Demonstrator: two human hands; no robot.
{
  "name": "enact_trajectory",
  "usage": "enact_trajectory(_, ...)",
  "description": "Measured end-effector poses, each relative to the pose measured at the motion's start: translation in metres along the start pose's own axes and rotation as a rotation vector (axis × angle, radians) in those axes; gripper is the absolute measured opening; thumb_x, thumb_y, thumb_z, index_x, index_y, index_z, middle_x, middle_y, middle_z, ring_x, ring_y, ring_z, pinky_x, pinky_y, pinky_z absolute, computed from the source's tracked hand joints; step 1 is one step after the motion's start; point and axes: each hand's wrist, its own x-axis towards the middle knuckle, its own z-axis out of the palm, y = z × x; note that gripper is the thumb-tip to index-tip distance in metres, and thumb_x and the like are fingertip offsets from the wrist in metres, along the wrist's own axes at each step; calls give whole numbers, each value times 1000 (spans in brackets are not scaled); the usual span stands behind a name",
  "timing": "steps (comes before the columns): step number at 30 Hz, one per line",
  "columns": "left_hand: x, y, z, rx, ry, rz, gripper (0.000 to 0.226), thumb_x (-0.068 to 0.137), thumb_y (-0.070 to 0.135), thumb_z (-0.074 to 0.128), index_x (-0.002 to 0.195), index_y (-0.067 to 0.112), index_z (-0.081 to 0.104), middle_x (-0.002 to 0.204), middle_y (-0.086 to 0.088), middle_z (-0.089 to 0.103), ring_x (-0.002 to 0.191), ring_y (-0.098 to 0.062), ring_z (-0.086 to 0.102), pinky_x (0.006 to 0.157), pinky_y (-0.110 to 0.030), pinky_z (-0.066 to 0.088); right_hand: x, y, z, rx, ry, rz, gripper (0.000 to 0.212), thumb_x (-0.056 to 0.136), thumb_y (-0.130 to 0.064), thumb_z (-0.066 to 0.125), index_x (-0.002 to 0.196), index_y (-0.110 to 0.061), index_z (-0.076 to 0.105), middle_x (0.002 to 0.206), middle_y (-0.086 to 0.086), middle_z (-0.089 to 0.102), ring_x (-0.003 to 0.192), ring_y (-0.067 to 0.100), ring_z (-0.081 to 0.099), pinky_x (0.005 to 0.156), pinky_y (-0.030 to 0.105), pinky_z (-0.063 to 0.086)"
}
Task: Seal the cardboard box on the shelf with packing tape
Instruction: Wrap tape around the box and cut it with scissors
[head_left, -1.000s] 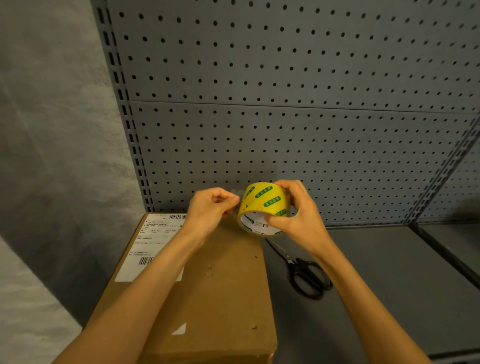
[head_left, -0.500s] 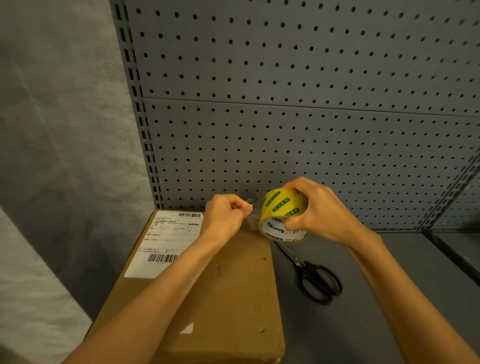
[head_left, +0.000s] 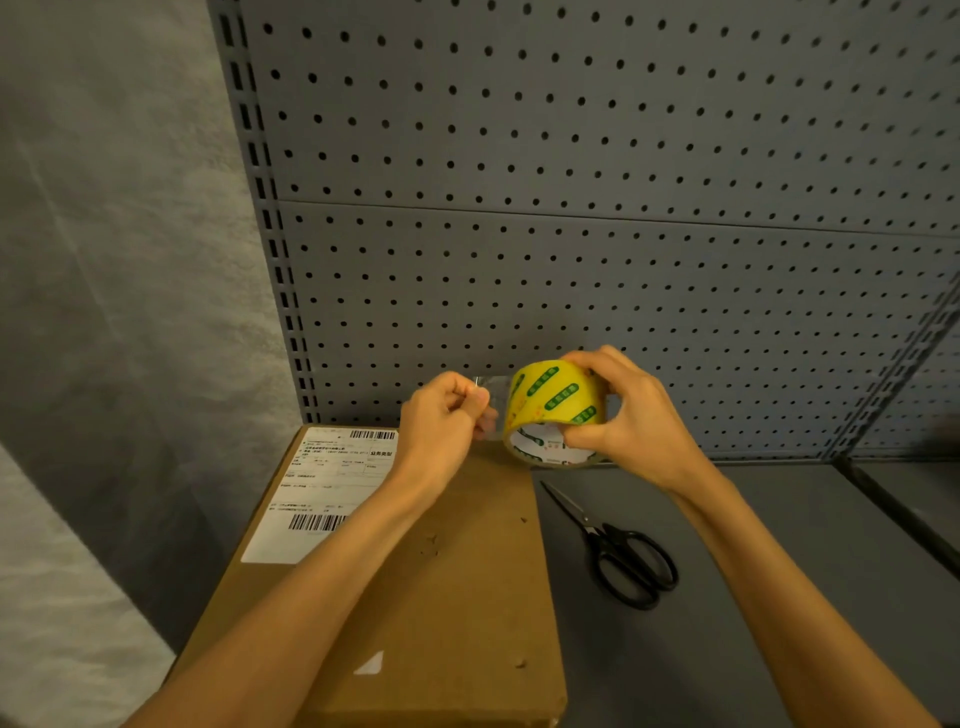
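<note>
Cardboard, plain brown and closed flat on top, makes up the box (head_left: 415, 571), which lies on the left end of the grey shelf (head_left: 753, 649) with its far end against the pegboard back (head_left: 571, 260). A white shipping label (head_left: 322, 488) covers its far left corner. No tape appears to lie on the top yet, so the sealing seems not yet begun.

Above the box's far edge the right hand (head_left: 628, 415) grips the yellow tape roll (head_left: 553, 410), fingers over the outer face and thumb at the core, probably so the roll can turn while held steady. The left hand (head_left: 447, 415), just beside it, pinches the free end of the tape (head_left: 491, 402) between curled fingers and thumb; a short clear strip spans the small gap between hand and roll. Holding both over the far end suggests the person means to stick the strip there and draw it toward the near end.

Black-handled scissors (head_left: 618, 551) lie on the shelf right of the box, blades toward the pegboard, within easy reach of the right hand for the cut.
</note>
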Motion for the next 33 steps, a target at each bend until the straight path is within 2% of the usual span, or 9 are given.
enact_trajectory(2,-1,3,0,8,-41,5,18,94,7,53,78,14,59,70,0,65,58,-4,61,56,-13,50,-2,1,2,-17,7,-11,56,63,-7,79,108,-30,55,95,-11,51,91,0,51,70,10,42)
enact_trajectory(8,-7,3,4,3,-86,78,17,95,5,50,81,14,55,70,1,61,61,-4,57,62,-19,50,-10,7,-5,10,-7,21,57,55,-21,70,107,-36,53,98,-13,52,93,-3,51,76,9,42)
enact_trajectory(12,-9,4,7,14,-65,99,17,94,6,50,81,16,55,72,2,60,66,-6,56,65,-21,49,-9,9,-14,-129,-60,-39,63,59,-23,85,111,-31,51,95,-14,49,92,-3,50,71,5,39)
enact_trajectory(15,-10,3,6,16,-64,96,17,93,5,52,80,16,56,71,3,61,63,-2,56,65,-19,48,-10,17,-16,-290,-107,-53,65,63,-36,85,119,-24,54,98,-11,47,92,6,48,72,9,37)
enact_trajectory(21,-10,1,10,70,-65,55,13,93,7,54,83,14,58,70,4,63,61,-4,57,66,-21,51,-5,20,-18,-448,-188,-39,65,67,-33,81,123,-26,50,100,-13,43,96,9,43,74,27,46)
enact_trajectory(24,-6,0,7,110,-66,10,15,93,9,55,81,18,58,70,5,64,63,-5,59,66,-21,51,-3,17,-17,-401,-210,-4,65,65,-43,82,120,-29,51,97,-14,44,91,7,45,71,21,45)
enact_trajectory(28,1,0,1,118,-88,-79,15,93,11,56,80,17,60,70,3,66,59,-6,58,60,-18,49,-7,17,-14,-215,-164,76,59,67,-14,79,121,-20,55,95,-13,45,87,1,49,67,7,39)
enact_trajectory(31,3,-1,0,106,-129,-134,15,93,12,55,80,16,61,70,2,65,58,-5,57,57,-16,47,-14,22,-7,-44,-95,149,64,69,-5,77,124,-24,49,105,-11,48,94,2,52,71,7,41)
enact_trajectory(33,3,-2,1,115,-140,-148,14,93,13,55,81,17,61,71,2,66,58,-5,57,58,-17,46,-18,24,-2,79,-53,209,66,71,-3,76,122,-28,43,110,-14,49,96,-7,51,71,8,44)
